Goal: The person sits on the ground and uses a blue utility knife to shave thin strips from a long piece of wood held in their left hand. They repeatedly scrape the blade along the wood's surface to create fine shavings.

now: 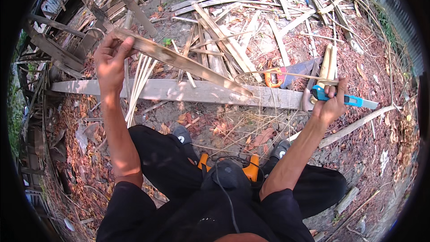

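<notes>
No packages, labels, signs or screens anywhere here, only split bamboo strips and dry leaves on bare ground outdoors.

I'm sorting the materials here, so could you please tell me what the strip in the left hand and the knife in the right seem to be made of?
The strip looks like split bamboo: pale tan, dry, matte, fibrous grain. The knife seems to have a glossy blue plastic body and a grey metal blade.
</notes>
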A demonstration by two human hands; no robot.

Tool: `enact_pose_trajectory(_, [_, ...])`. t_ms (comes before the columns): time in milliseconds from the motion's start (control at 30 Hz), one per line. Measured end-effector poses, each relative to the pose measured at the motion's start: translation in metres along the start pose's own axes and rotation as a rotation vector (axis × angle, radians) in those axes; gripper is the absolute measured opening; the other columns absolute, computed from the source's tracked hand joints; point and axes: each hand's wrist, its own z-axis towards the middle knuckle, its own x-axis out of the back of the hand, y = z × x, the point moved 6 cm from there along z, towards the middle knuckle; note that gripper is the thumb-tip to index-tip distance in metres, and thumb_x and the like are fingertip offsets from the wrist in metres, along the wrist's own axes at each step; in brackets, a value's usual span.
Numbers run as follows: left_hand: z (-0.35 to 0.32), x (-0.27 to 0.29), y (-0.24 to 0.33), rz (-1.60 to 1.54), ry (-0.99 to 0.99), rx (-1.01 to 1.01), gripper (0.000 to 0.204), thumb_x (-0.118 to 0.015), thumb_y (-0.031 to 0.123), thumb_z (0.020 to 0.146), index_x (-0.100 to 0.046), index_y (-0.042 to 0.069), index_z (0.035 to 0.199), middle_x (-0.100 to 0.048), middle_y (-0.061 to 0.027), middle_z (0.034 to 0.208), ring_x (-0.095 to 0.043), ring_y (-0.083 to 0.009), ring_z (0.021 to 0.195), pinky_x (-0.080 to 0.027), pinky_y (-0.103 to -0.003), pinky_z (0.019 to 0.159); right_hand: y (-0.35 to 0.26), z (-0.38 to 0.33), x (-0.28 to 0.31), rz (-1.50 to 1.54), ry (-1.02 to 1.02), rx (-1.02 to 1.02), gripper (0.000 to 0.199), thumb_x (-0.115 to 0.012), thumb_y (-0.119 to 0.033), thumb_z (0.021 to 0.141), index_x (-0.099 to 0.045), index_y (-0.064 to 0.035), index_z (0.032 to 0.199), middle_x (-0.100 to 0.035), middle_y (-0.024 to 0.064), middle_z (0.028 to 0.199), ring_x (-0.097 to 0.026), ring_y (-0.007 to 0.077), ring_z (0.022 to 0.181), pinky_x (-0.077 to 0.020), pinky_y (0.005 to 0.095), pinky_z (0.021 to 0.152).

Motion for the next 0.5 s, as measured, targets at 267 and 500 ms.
enact_pose_trajectory(267, [0.009, 0.255, -0.012, -0.609, 0.270, -0.078, 0.022, -0.052, 0.004, 0.094, -0.056, -0.006, 0.113, -0.064, -0.0146, 0.106, -0.065, -0.0196, 0.092, -0.057, -0.029, 0.085, -0.126, 0.107, 0.212, -0.088, 1.026, 0.539, 0.049, -0.069, -0.005, 0.082, -0.024, 0.0105, 0.095, -0.055, 0.0136, 0.069, -0.055, 0.0210, 0.054, -0.0449, 0.0325, 0.040])
enact_pose_trajectory(500, [-0.008, 0.340, -0.007, -0.351, 0.467, -0.302, 0.021, -0.051, 0.006, 0.095, -0.053, -0.009, 0.110, -0.062, -0.0180, 0.108, -0.064, -0.0267, 0.095, -0.059, -0.034, 0.082, -0.067, 0.120, 0.236, -0.138, 0.773, 0.358, 0.026, -0.065, -0.017, 0.089, -0.054, 0.0052, 0.094, -0.065, 0.0139, 0.076, -0.060, 0.0184, 0.060, -0.0512, 0.0284, 0.051])
